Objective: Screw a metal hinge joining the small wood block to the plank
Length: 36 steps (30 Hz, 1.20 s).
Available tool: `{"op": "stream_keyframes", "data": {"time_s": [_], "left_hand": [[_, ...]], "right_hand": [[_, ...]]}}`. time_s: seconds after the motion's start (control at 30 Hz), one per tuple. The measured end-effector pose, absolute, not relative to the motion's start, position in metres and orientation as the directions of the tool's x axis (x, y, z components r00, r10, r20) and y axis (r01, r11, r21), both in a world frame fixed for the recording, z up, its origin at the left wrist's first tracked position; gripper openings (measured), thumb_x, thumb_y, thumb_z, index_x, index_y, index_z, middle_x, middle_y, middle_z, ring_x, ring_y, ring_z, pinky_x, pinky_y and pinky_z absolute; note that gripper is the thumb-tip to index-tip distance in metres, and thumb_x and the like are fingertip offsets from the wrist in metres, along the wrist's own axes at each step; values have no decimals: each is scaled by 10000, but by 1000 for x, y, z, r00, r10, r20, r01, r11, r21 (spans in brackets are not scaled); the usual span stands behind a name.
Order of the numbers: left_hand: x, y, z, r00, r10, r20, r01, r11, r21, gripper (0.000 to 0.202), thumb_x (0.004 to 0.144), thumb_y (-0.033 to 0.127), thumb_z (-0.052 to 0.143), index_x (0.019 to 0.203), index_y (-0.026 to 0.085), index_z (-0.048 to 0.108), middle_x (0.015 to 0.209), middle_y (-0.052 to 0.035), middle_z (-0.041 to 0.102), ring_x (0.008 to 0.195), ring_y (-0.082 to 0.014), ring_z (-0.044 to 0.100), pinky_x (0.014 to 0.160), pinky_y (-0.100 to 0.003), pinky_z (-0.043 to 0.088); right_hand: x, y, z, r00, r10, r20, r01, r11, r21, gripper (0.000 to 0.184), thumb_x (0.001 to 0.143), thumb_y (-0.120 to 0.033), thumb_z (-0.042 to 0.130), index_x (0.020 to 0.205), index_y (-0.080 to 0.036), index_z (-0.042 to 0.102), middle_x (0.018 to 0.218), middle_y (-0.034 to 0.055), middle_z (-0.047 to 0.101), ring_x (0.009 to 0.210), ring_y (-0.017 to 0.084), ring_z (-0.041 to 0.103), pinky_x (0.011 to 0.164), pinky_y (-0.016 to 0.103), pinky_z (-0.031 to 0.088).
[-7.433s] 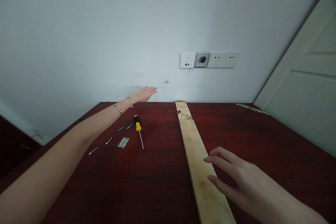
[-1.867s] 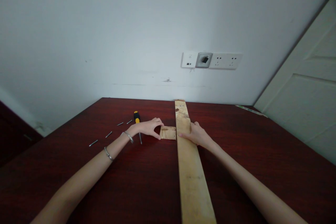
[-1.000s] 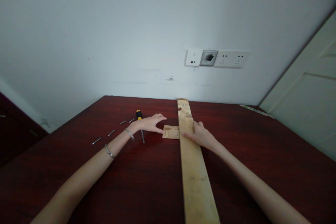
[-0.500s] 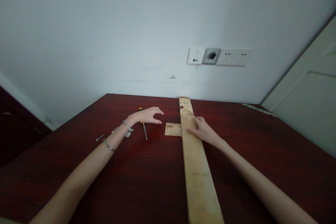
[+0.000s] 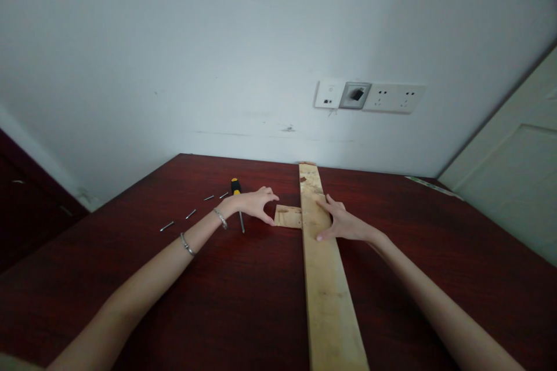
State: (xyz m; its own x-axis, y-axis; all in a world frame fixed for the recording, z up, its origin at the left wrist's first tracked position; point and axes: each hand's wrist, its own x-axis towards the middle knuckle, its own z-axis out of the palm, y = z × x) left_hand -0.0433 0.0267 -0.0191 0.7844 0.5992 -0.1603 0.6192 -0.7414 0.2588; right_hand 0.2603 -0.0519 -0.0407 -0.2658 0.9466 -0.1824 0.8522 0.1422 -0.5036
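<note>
A long pale wooden plank runs from the wall edge of the table toward me. From its left side sticks out a short flat piece of wood; whether it continues under the plank is hidden. My left hand is open, thumb and fingers apart, with the thumb at the short piece's left end. Resting on the plank's right side is my right hand, thumb and fingers spread wide. Beneath my left wrist lies a screwdriver with a black and yellow handle, partly covered.
Several screws lie on the dark red table, left of the screwdriver. A white wall with a row of sockets rises behind. A thin pale strip lies by the far right edge, near a white door.
My left hand has moved right and nearer, up to the short piece's end, uncovering screws and more of the screwdriver. My right hand has shifted slightly right and spread its fingers wider on the plank.
</note>
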Motion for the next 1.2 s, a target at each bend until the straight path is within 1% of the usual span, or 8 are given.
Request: {"op": "stream_keyframes", "data": {"time_s": [0.1,0.23,0.47,0.63,0.77,0.87,1.0,1.2], "left_hand": [[-39,23,-20,795,580,-176,606,-757,244,886,694,657,661,1369,128,440,1285,-129,451,1245,-269,390,1060,-325,318],[-32,16,-20,798,565,-209,601,-768,219,891,699,670,648,1357,105,445,1266,-134,454,1216,-267,404,1056,-331,327],[-34,18,-21,778,591,-211,625,-761,172,791,724,645,636,1297,117,498,1232,-125,460,1162,-259,439,1013,-316,355],[-37,21,-20,767,600,-225,640,-741,203,729,699,618,663,1228,135,532,1201,-107,469,1120,-248,455,959,-297,380],[-38,21,-18,761,606,-230,647,-730,221,711,678,609,673,1199,143,538,1179,-99,473,1116,-251,450,947,-302,387],[-39,21,-17,764,604,-227,645,-728,231,702,673,604,675,1186,143,543,1170,-98,471,1111,-251,447,949,-309,387],[-39,21,-18,771,600,-216,637,-733,239,689,679,598,673,1184,147,549,1172,-96,472,1104,-244,448,939,-298,390],[-38,24,-21,778,593,-205,628,-741,238,668,679,573,697,1172,141,566,1169,-98,482,1116,-244,447,962,-301,376]], "right_hand": [[260,-50,-44,-270,951,-152,836,152,-528,1323,493,-666,780,1523,-59,215,1591,282,86,1472,427,48,1162,544,134],[261,-47,-48,-304,947,-100,791,192,-581,1321,459,-674,792,1521,-98,255,1590,226,171,1455,444,98,1165,557,137],[258,-45,-50,-332,940,-78,777,225,-588,1326,480,-700,767,1520,-70,240,1599,210,151,1454,421,111,1178,523,147],[256,-45,-50,-324,945,-53,764,228,-604,1300,473,-671,784,1519,-106,256,1593,205,188,1449,411,146,1167,540,160],[252,-45,-53,-321,947,-29,765,241,-598,1294,491,-659,781,1511,-66,251,1583,230,196,1441,408,169,1164,520,174],[245,-45,-54,-314,949,23,769,268,-581,1189,518,-647,775,1473,-96,330,1534,218,316,1393,425,278,1129,539,232],[234,-46,-54,-244,969,40,837,231,-495,979,575,-607,765,1355,-99,460,1338,218,544,1262,414,470,1056,526,333],[226,-49,-50,-172,985,2,891,156,-426,874,589,-592,766,1279,-111,528,1251,230,606,1180,411,545,1018,510,382]]}}
